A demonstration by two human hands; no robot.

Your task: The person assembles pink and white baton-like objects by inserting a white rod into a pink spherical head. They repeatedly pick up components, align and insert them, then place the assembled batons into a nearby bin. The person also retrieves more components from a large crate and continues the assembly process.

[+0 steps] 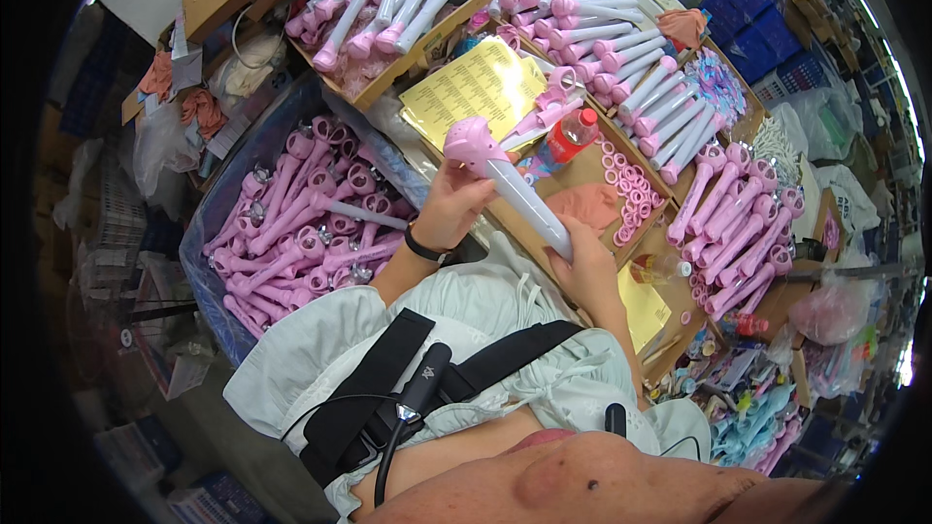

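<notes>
Between my hands is a wand-shaped plastic piece (524, 199) with a bulky pink head and a long, pale lilac tube. It slants from upper left to lower right. My left hand (454, 206), with a dark band on its wrist, has its fingers closed on it just below the pink head. Around the tube's lower end my right hand (585, 257) is closed. Yellow printed sheets (476, 92) lie beyond the pink head. A bottle with a red cap (571, 136) stands just to the right, in front of some loose pink parts (553, 102).
On my left, a blue-lined bin (209, 209) holds many pink pieces (311, 204). Similar pale-tubed pieces (621, 49) fill boxes at the back. Pink rings (631, 184) and an orange cloth (582, 206) lie in a cardboard tray. More pink handles (743, 223) are stacked at right.
</notes>
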